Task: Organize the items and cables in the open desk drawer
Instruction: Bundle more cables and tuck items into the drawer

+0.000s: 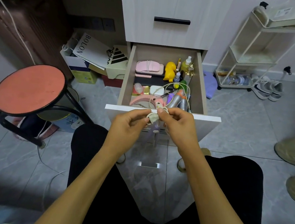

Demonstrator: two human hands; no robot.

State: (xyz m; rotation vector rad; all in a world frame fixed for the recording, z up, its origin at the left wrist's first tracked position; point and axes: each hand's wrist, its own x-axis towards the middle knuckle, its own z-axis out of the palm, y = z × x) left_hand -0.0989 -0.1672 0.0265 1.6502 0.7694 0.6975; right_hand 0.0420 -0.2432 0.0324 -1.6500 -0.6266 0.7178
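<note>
Cable (153,117), cream, partly coiled, pinched between left hand (131,121) and right hand (175,121) just over the drawer (162,113) front edge; its loop trails among pink case (149,67), yellow duck (170,71), bottles. Red stool (29,89) left.

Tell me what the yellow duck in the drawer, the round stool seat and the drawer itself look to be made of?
The yellow duck looks like smooth, glossy plastic or vinyl: it catches soft highlights. The stool seat seems padded with matte reddish vinyl or leatherette, slightly scuffed, ringed by a black metal-looking frame. The drawer appears to be laminated board with a pale, printed wood-grain finish.
</note>
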